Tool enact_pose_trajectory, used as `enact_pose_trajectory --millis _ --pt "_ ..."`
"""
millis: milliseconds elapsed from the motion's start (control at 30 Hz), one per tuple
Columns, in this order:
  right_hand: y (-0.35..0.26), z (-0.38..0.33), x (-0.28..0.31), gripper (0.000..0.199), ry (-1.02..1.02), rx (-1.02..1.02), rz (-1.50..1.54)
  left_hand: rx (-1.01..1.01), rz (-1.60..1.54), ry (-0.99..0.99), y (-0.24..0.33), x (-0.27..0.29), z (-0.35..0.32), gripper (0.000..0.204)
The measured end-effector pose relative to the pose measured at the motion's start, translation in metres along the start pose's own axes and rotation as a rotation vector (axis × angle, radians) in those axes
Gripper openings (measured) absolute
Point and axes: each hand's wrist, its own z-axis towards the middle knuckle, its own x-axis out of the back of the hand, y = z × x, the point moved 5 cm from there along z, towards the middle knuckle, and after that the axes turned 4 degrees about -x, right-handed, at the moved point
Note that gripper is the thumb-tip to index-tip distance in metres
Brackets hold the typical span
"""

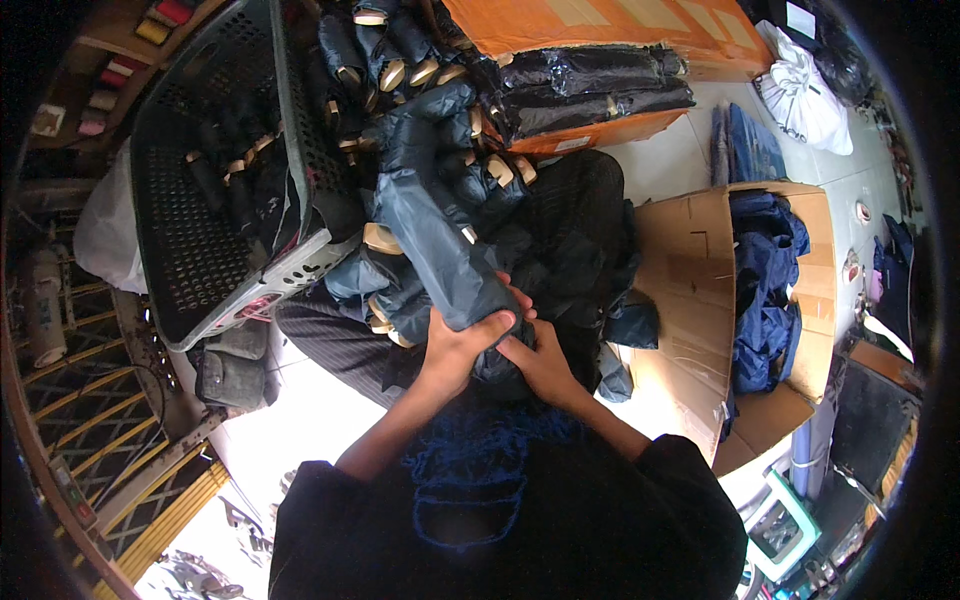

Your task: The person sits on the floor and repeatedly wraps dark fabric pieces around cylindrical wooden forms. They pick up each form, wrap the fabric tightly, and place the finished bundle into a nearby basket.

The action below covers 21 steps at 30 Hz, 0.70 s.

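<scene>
Both hands are gripping a folded dark blue umbrella (440, 250) over the lap: the left hand (455, 350) is wrapping its fingers tightly around the lower end, the right hand (540, 365) is clasping it from the other side, beside a grey basket (190, 250) and a cardboard box (690, 290).

Two hands (500, 350), one grey plastic basket (190, 250), one open cardboard box (690, 290), one white bag (805, 95)
</scene>
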Motion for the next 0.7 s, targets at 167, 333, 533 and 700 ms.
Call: enact_pose_trajectory --millis 167,333,533,700 --pt "-0.032 0.008 0.001 0.068 0.044 0.085 -0.165 -0.081 0.005 0.015 -0.002 0.002 0.002 0.041" --pt "-0.041 0.029 -0.008 0.072 -0.342 0.072 0.358 -0.102 -0.008 -0.139 0.035 0.004 0.016 0.044" --pt "-0.039 0.032 -0.017 0.058 -0.545 -0.133 0.550 -0.183 -0.048 -0.120 0.053 0.002 0.028 0.053" --pt "-0.029 0.036 -0.015 0.048 -0.301 -0.100 0.414 -0.132 0.122 -0.080 0.047 0.004 0.028 0.069"
